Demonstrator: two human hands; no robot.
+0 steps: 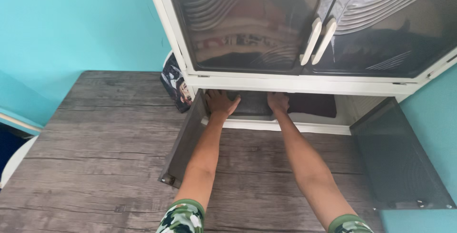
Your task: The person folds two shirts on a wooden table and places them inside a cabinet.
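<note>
Both hands are pressing a folded dark garment [252, 103] inside the cabinet's lower compartment [347, 111].
Left hand [221, 102], fingers spread, at its 9 o'clock edge; right hand [278, 101] fingertips hidden, probably flat. Soft, light; lifting from underneath suits.

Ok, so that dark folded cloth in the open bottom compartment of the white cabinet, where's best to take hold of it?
Probably by its two short ends, coming straight in from the front. The dark folded cloth lies flat and low under the shelf, so there looks to be little room from above. The left hand and right hand already rest at its left end and middle; the right end lies further right.
</note>
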